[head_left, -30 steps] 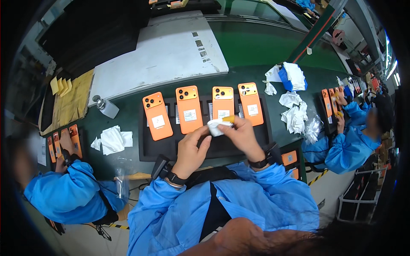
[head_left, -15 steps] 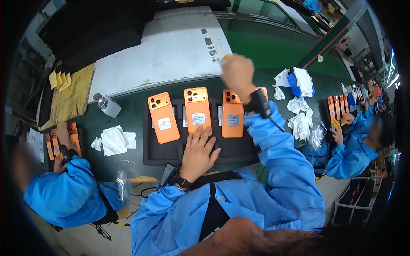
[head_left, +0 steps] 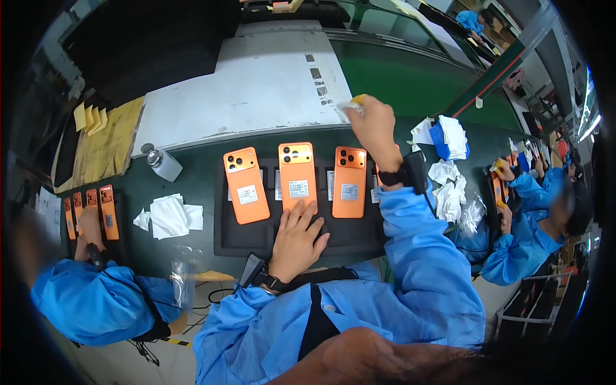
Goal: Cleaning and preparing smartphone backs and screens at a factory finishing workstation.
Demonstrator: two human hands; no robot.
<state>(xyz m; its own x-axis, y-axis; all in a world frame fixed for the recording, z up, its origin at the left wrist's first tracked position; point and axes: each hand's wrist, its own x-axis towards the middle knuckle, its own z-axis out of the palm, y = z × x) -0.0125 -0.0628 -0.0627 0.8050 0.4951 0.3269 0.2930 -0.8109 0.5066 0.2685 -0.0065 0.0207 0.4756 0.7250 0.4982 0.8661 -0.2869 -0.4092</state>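
Several orange phones lie back up in a black foam tray (head_left: 241,239) before me: a left phone (head_left: 247,212), a middle phone (head_left: 297,172), a right phone (head_left: 348,204), and another mostly hidden under my right wrist. Each of the three in plain view bears a white label. My left hand (head_left: 296,240) lies flat with its fingers spread, fingertips on the middle phone's lower end. Above the right phone, in the air, my right hand (head_left: 375,125) is closed on a white wipe (head_left: 351,107). Something yellow, perhaps a finger cot, shows at its fingertips.
A metal-topped bottle (head_left: 164,165) and folded white wipes (head_left: 172,217) are to the left. On the right are a blue box of wipes (head_left: 452,138) and crumpled wipes (head_left: 449,192). Co-workers sit on both sides with orange phones. A white board (head_left: 256,77) lies beyond the tray.
My right hand has shifted right and turned, bringing the wipe and the yellow bit into clearer view. My left hand stays on the middle phone. The whole view has shifted slightly.
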